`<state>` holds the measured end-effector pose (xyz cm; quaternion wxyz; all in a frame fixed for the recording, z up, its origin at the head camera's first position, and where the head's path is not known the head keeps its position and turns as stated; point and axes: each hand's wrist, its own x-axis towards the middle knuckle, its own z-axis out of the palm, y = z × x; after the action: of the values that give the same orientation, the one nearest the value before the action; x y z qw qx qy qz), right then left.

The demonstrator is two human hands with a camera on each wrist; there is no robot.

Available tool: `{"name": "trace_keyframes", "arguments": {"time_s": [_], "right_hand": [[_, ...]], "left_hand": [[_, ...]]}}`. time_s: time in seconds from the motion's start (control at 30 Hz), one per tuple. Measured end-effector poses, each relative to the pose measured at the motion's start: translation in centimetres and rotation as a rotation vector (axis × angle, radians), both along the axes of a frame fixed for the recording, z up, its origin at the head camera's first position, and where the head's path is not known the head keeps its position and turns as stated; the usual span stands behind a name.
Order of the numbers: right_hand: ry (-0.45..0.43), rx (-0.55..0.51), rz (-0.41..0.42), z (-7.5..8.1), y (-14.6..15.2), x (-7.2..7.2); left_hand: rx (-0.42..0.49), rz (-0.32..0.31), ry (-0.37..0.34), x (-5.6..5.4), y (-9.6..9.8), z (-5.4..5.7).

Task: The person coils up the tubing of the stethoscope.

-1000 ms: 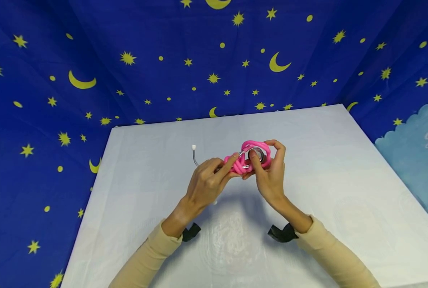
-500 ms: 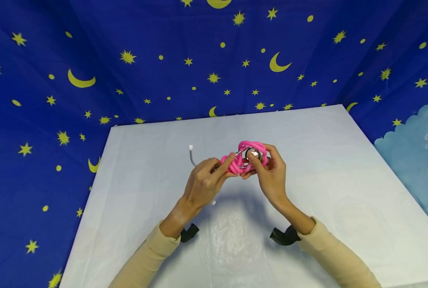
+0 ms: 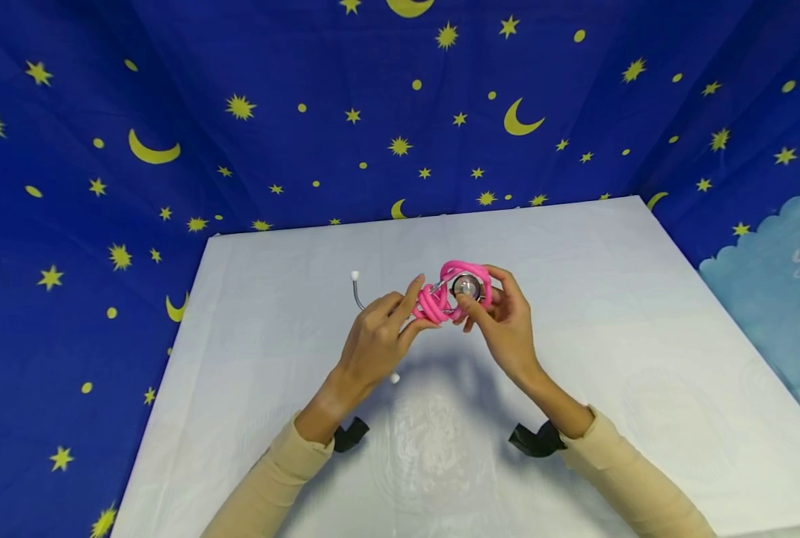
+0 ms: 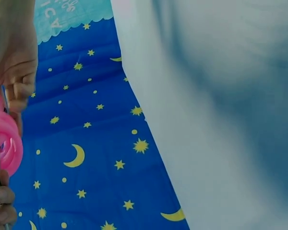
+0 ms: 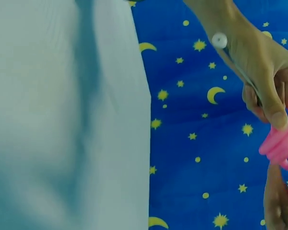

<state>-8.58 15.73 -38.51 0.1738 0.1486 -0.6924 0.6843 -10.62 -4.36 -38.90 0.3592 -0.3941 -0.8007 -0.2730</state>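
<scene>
A stethoscope with pink tubing point(image 3: 434, 305) is held up over the white table, its tubing wound into a compact knotted bundle. My left hand point(image 3: 376, 336) grips the bundle's left end, thumb below and index finger along the top. From behind that hand stick out the metal ear tubes, one white ear tip point(image 3: 355, 276) above it and another ear tip point(image 3: 395, 378) below. My right hand point(image 3: 513, 329) holds the right-hand loop, thumb at the round metal chest piece point(image 3: 466, 287). In the right wrist view, a white ear tip point(image 5: 220, 40) overlaps the left wrist.
The white-covered table point(image 3: 272, 284) spreads beneath both hands. A blue cloth with yellow stars and moons point(image 3: 346, 90) hangs behind and at the sides, with a light-blue panel point(image 3: 777, 291) at right. Black straps point(image 3: 537, 439) show by both wrists.
Both hands and the stethoscope have shifted slightly left. My right thumb has slid down toward the chest piece's lower edge, baring more of its face. My left index finger has lifted somewhat.
</scene>
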Motion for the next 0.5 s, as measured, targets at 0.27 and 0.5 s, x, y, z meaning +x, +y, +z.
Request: {"name": "trace_keyframes", "arguments": {"time_s": [0.27,0.5], "right_hand": [[0.148,0.437,0.037,-0.5,2.5,-1.1],[0.076,0.644,0.231,-1.6,4.2,-1.6]], "left_hand": [[-0.037,-0.083,-0.173,-0.5,-1.0,-0.3],[-0.1,-0.184,-0.37,-1.6,-2.1,-1.4]]}}
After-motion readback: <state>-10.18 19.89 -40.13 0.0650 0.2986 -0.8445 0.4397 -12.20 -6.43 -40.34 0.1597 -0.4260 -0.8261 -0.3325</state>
